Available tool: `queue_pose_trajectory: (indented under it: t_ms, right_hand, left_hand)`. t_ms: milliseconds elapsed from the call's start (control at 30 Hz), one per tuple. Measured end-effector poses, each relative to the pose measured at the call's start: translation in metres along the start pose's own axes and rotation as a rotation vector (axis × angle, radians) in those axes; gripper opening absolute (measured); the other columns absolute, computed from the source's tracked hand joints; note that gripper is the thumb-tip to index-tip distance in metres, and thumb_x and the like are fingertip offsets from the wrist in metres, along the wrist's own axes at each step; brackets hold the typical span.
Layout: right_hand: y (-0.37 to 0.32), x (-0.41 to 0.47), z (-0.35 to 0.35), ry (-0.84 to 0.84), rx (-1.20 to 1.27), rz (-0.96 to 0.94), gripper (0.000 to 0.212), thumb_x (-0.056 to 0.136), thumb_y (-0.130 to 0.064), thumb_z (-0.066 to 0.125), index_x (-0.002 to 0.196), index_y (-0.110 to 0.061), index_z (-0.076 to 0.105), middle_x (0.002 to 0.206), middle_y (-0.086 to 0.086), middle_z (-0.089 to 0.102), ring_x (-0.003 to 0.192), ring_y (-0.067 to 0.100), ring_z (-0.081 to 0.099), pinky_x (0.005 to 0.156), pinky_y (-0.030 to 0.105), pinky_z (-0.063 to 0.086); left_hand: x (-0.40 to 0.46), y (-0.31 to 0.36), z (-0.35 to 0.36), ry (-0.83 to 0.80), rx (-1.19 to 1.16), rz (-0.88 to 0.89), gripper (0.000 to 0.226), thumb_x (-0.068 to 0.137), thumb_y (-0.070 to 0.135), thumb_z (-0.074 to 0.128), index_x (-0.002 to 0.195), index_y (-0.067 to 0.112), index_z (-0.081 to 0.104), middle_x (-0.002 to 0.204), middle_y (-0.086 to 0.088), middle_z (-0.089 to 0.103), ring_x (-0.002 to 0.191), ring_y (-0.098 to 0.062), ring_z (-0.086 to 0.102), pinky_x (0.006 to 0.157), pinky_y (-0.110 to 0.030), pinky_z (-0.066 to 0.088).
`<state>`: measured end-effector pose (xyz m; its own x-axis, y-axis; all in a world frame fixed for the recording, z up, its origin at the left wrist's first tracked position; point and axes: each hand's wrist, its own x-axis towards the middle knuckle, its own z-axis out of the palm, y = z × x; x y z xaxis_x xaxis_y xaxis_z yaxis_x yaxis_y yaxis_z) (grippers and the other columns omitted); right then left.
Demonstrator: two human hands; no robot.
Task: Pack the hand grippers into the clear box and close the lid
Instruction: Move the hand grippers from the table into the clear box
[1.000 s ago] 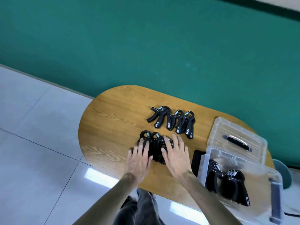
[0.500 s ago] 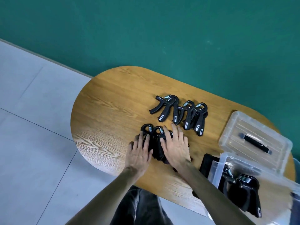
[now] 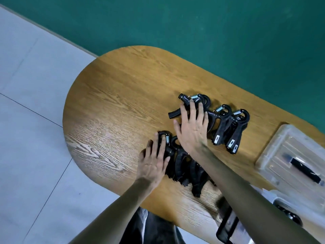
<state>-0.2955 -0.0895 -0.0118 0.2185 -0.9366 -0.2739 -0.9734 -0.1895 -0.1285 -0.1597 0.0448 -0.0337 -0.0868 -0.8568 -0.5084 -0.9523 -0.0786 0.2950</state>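
Two rows of black hand grippers lie on the wooden table [image 3: 112, 110]. My left hand [image 3: 154, 162] rests flat, fingers apart, on the left end of the near row [image 3: 186, 166]. My right hand [image 3: 191, 127] lies spread over the left end of the far row [image 3: 225, 125], fingertips on the leftmost gripper. Neither hand has closed around anything. The clear box [image 3: 288, 206] shows at the lower right, mostly behind my right forearm, with a black gripper inside. Its clear lid [image 3: 288, 155], with a black handle, lies flat on the table beyond it.
A black latch [image 3: 226, 228] of the box hangs by the table's near edge. The green wall [image 3: 193, 29] runs behind the table. Grey floor tiles [image 3: 31, 120] lie to the left, and my dark trousers [image 3: 151, 229] show below the table edge.
My right hand has left the near row and reached forward onto the far row. My left hand stays on the near row. The view has swung right and closer.
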Motion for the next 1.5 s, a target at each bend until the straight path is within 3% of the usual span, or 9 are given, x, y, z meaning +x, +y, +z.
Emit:
queue_pose_trajectory:
  t_ms: [133,233,367,600,767,900,1033,1267,1500]
  right_hand:
    - [-0.009,0.029,0.009,0.035,0.017,0.075,0.066,0.104,-0.052,0.031,0.159,-0.018,0.021,0.168,0.017,0.013,0.152,0.047,0.011,0.119,0.064,0.021]
    - [-0.015,0.039,0.022,0.023,0.024,0.158,0.071,0.103,-0.056,0.03,0.161,-0.02,0.013,0.169,0.016,0.004,0.153,0.047,0.001,0.12,0.064,0.016]
    - [-0.017,0.04,0.029,0.026,0.003,0.166,0.075,0.099,-0.053,0.038,0.161,-0.019,0.014,0.17,0.016,0.001,0.154,0.045,-0.001,0.12,0.064,0.019]
    - [-0.004,0.049,0.02,-0.009,-0.04,0.011,0.081,0.085,-0.036,0.058,0.157,-0.017,0.027,0.17,0.011,0.001,0.155,0.037,-0.003,0.121,0.061,0.016]
    - [0.0,0.045,0.021,0.018,-0.113,0.004,0.071,0.085,-0.035,0.051,0.154,-0.025,0.034,0.169,0.017,-0.003,0.152,0.05,-0.006,0.12,0.066,0.013]
    - [-0.008,0.047,0.023,0.024,-0.054,0.118,0.067,0.089,-0.018,0.063,0.149,-0.029,0.034,0.169,0.019,-0.005,0.147,0.06,0.003,0.115,0.068,0.025]
    - [-0.011,0.049,0.021,0.04,-0.039,0.134,0.071,0.085,-0.001,0.065,0.145,-0.029,0.038,0.169,0.015,-0.004,0.141,0.058,0.024,0.1,0.06,0.041]
    - [0.001,0.024,0.017,0.099,0.038,0.062,0.07,0.09,-0.006,0.057,0.153,-0.028,0.037,0.17,0.01,0.0,0.133,0.046,0.037,0.098,0.052,0.038]
    - [-0.004,0.0,0.012,0.137,0.095,0.101,0.073,0.088,-0.005,0.054,0.154,-0.028,0.035,0.17,0.009,0.001,0.132,0.044,0.037,0.098,0.052,0.038]
  left_hand:
    - [0.004,0.001,0.01,0.085,-0.054,-0.004,0.07,0.107,0.05,0.015,0.156,0.022,-0.027,0.165,-0.01,-0.028,0.132,-0.032,0.042,0.101,-0.049,0.045]
    - [0.007,-0.002,0.019,0.143,-0.051,0.004,0.072,0.107,0.048,0.022,0.158,0.022,-0.021,0.167,-0.012,-0.024,0.121,-0.032,0.048,0.092,-0.049,0.048]
    - [0.009,-0.001,0.021,0.193,-0.052,-0.007,0.073,0.107,0.045,0.029,0.159,0.023,-0.017,0.167,-0.012,-0.022,0.117,-0.034,0.05,0.088,-0.05,0.049]
    - [0.008,-0.006,0.015,0.193,-0.071,0.029,0.072,0.105,0.043,0.029,0.16,0.027,-0.015,0.167,-0.013,-0.022,0.108,-0.028,0.051,0.089,-0.046,0.048]
    - [0.008,-0.015,0.017,0.178,-0.048,0.066,0.074,0.105,0.042,0.034,0.16,0.028,-0.013,0.166,-0.017,-0.023,0.097,-0.023,0.051,0.091,-0.044,0.046]
    - [0.009,-0.013,0.02,0.169,-0.027,0.061,0.073,0.107,0.043,0.031,0.16,0.027,-0.016,0.165,-0.017,-0.025,0.095,-0.022,0.051,0.091,-0.044,0.047]
    - [0.009,-0.008,0.022,0.181,0.005,0.032,0.079,0.106,0.039,0.039,0.159,0.026,-0.019,0.165,-0.019,-0.023,0.097,-0.023,0.052,0.091,-0.045,0.047]
    - [0.008,-0.01,0.025,0.208,0.007,0.053,0.085,0.103,0.032,0.048,0.16,0.024,-0.016,0.167,-0.022,-0.014,0.096,-0.023,0.05,0.091,-0.044,0.048]
    - [0.006,-0.015,0.019,0.275,-0.019,0.063,0.08,0.1,0.033,0.054,0.163,0.028,0.006,0.167,-0.024,0.009,0.101,-0.028,0.052,0.088,-0.048,0.053]
